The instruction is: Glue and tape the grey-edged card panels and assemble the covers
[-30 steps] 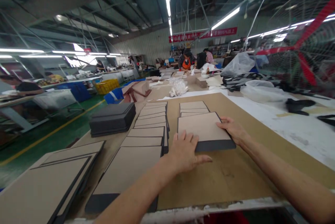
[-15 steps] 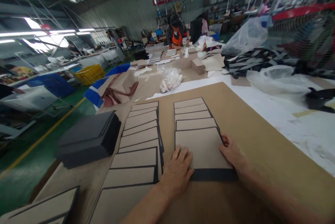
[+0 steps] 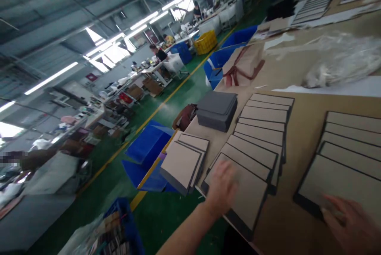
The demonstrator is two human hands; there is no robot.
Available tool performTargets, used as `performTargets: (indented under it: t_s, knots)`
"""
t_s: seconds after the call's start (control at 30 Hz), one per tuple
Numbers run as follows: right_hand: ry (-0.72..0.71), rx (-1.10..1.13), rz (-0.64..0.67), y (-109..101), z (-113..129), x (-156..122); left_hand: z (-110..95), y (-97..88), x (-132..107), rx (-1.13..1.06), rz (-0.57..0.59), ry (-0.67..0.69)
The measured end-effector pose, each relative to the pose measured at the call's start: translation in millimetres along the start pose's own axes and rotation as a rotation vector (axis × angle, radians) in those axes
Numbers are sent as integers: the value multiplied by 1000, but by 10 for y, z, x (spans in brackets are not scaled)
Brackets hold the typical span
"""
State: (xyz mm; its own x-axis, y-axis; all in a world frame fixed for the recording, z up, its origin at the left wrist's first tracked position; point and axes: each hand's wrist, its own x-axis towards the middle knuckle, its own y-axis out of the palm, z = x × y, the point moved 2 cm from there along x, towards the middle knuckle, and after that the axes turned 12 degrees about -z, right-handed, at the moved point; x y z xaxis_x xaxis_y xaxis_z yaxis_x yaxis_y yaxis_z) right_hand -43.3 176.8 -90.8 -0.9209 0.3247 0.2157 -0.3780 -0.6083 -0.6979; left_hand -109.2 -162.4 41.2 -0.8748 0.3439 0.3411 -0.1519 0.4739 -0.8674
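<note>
My left hand (image 3: 222, 187) is over the front beige panel (image 3: 245, 193) of the near left row, close to that panel's left edge. Motion blurs its fingers, and I cannot see whether they grip the panel. At the lower right, my right hand (image 3: 351, 223) is beside the near edge of another beige panel (image 3: 342, 181) in the right row. Its fingers are smeared too. Both rows are overlapping flat panels with dark borders. A small pile of similar panels (image 3: 181, 163) lies at the table's left edge, left of my left hand.
A thick stack of dark grey sheets (image 3: 216, 110) stands behind the pile. Blue bins (image 3: 149, 143) sit on the green floor along the table. A crumpled clear plastic bag (image 3: 345, 60) lies farther back. A person (image 3: 160, 54) sits at benches across the aisle.
The view has swung left and tilted. My left hand has left the right row's front panel and is over the left row. My right hand has shifted to that panel's near edge.
</note>
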Motion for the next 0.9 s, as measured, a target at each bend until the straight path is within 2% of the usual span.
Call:
performTargets:
  t_s: [0.07, 0.13, 0.2, 0.27, 0.33, 0.43, 0.57, 0.67, 0.77, 0.83, 0.9]
  knots:
    - [144, 167, 134, 316, 697, 45, 791, -350, -177, 124, -214, -232]
    - [207, 351, 274, 681, 1447, 91, 1563, -629, -280, 237, -298, -401]
    - [229, 504, 424, 1089, 2105, 133, 2208, -834, -315, 335, -316, -552]
    - [269, 590, 503, 1497, 2588, 171, 2664, -941, -312, 349, -249, -686]
    - [346, 648, 527, 1860, 2895, 200, 2926, -950, -299, 282, -133, -765]
    - [495, 700, 527, 2239, 3127, 219, 3053, -884, -295, 182, -47, -775]
    - [695, 733, 387, 2415, 3237, 198, 3061, -849, -314, 163, -66, -779]
    - [727, 762, 343, 2409, 3331, 170, 3087, -926, -300, 146, -70, -813]
    - [714, 827, 356, 2310, 3450, 136, 3059, -1108, -268, 139, -138, -837]
    - [703, 894, 343, 2181, 3493, 113, 2938, -1256, -245, 159, -212, -826]
    - [704, 959, 316, 2021, 3468, 101, 2728, -1372, -216, 197, -259, -796]
